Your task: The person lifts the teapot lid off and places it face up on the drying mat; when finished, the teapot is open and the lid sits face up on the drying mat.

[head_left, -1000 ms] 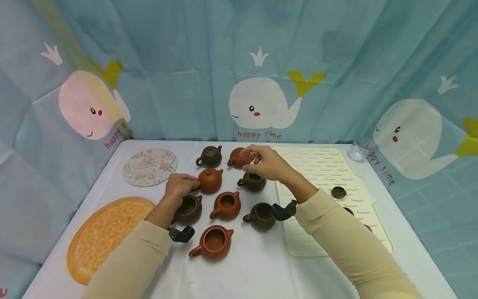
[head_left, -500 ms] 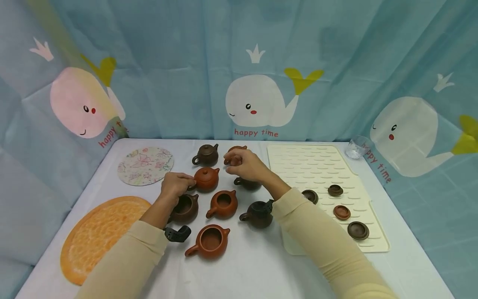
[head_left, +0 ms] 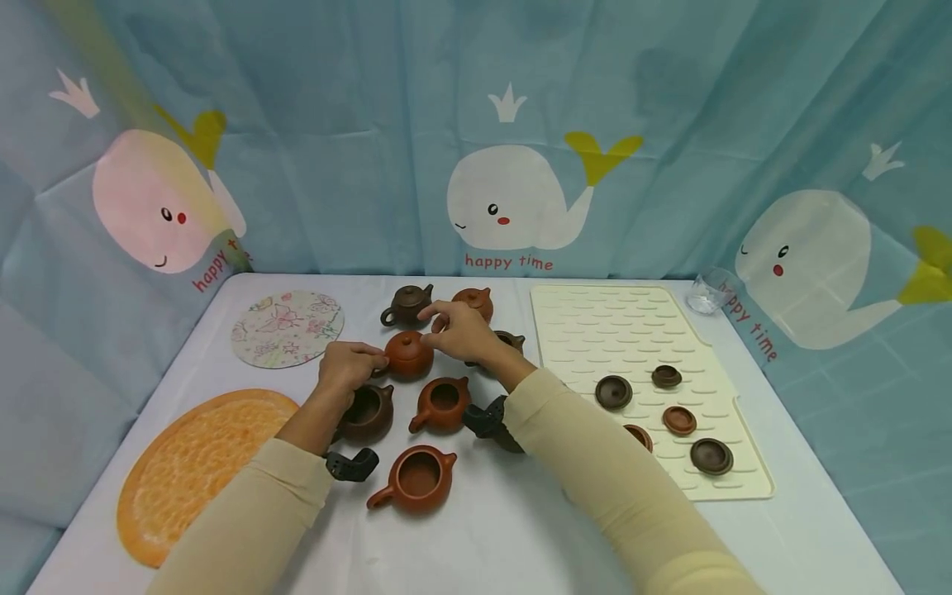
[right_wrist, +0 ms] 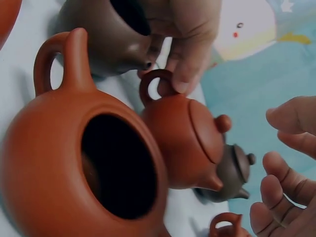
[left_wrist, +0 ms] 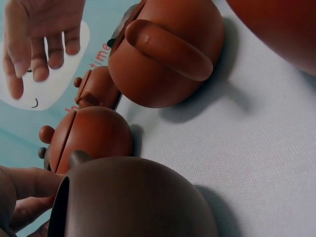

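Teapot (head_left: 409, 355) (knob-lidded) held by the left hand (head_left: 349, 368) is smooth, brick-red.

The head view is bright, a yellowish streak tinting the pale-blue fabric curtain (head_left: 327, 190) at upper left; wrist views are dimmer, shadows soft-edged.

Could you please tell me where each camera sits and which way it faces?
Head: on the head, facing forward and down at the white cloth-covered table; left grip, right grip and beige fabric sleeves show.
Left wrist: worn there, facing past the open, round, brown clay teapot; left grip low, right grip upper left.
Right wrist: worn there, facing past the open, round, orange clay teapot; right grip at right, left grip above.
Both wrist views: the round, lidded, orange clay teapot.
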{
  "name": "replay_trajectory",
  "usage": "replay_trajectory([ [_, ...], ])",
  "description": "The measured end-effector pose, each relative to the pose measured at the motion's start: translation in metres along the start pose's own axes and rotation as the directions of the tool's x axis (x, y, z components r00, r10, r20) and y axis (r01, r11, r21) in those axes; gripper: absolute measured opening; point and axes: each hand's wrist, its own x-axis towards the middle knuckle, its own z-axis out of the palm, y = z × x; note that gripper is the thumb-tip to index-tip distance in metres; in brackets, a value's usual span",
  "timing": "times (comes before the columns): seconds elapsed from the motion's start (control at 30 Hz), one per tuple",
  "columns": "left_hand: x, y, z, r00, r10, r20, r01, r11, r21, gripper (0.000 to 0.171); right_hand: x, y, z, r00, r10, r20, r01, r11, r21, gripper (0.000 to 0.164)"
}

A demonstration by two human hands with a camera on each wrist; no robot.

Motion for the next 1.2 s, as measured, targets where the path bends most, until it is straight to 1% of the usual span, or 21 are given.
replay_trajectory([
  [0.2, -0.002, 0.0, -0.002, 1.0, 0.003, 0.008, -0.003, 1.0, 0.001, 0.02, 0.007, 0.001, 0.015, 0.998, 0.061, 0.018, -0.061, 0.998, -0.013, 0.032],
  [0.33, -0.002, -0.003, -0.002, 1.0, 0.007, 0.009, -0.007, 1.0, 0.0, 0.021, 0.011, 0.003, 0.025, 0.996, 0.08, 0.027, -0.079, 0.997, -0.026, 0.032],
  [0.47, -0.002, -0.004, -0.002, 1.0, -0.004, 0.009, 0.003, 1.0, 0.008, 0.021, 0.015, 0.003, 0.031, 0.997, 0.075, 0.037, -0.072, 0.996, -0.055, 0.031],
  [0.67, -0.002, -0.002, -0.003, 1.0, -0.012, 0.007, 0.012, 1.0, 0.012, 0.021, 0.02, 0.002, 0.037, 0.997, 0.067, 0.031, -0.063, 0.99, -0.124, 0.027],
  [0.87, -0.002, 0.0, -0.002, 1.0, -0.004, 0.006, 0.004, 1.0, 0.005, 0.019, 0.022, 0.001, 0.041, 0.997, 0.069, 0.029, -0.063, 0.983, -0.175, 0.029],
  [1.03, -0.002, 0.0, -0.003, 1.0, -0.001, 0.004, 0.001, 1.0, 0.002, 0.018, 0.024, -0.001, 0.044, 0.997, 0.078, 0.022, -0.07, 0.968, -0.239, 0.029],
  [1.1, -0.002, 0.0, -0.002, 1.0, -0.003, 0.001, 0.003, 1.0, 0.003, 0.019, 0.024, -0.002, 0.044, 0.997, 0.07, 0.013, -0.064, 0.958, -0.279, 0.028],
  [1.2, -0.002, 0.001, -0.003, 1.0, -0.01, -0.006, 0.01, 1.0, 0.002, 0.018, 0.024, -0.002, 0.045, 0.999, 0.053, -0.006, -0.053, 0.949, -0.31, 0.025],
])
